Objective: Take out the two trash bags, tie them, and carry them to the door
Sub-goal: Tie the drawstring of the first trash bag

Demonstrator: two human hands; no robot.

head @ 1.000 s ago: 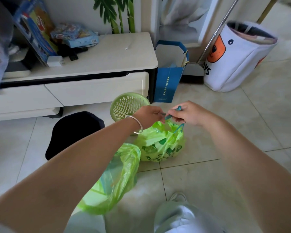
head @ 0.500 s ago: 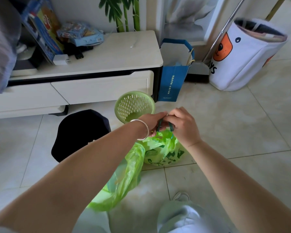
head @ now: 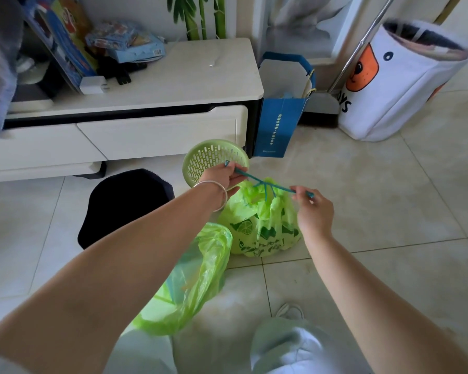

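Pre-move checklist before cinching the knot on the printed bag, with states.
1. Left hand pinches one drawstring end: ok.
2. Right hand pinches the other end: ok.
3. Strings cross over the printed bag mouth: ok.
4. Mouth closed: not ok, still gapes.
5. Knot locked: cannot tell.
6. Plain green bag tied: not ok, lies open on the floor.

Lime-printed green bag [head: 262, 228], teal drawstring [head: 265, 186]

Printed green trash bag [head: 262, 230] upright on the tiled floor, mouth gathered by a taut teal drawstring [head: 265, 186]. Plain translucent green trash bag [head: 189, 282] slumped just beside it, mouth open.
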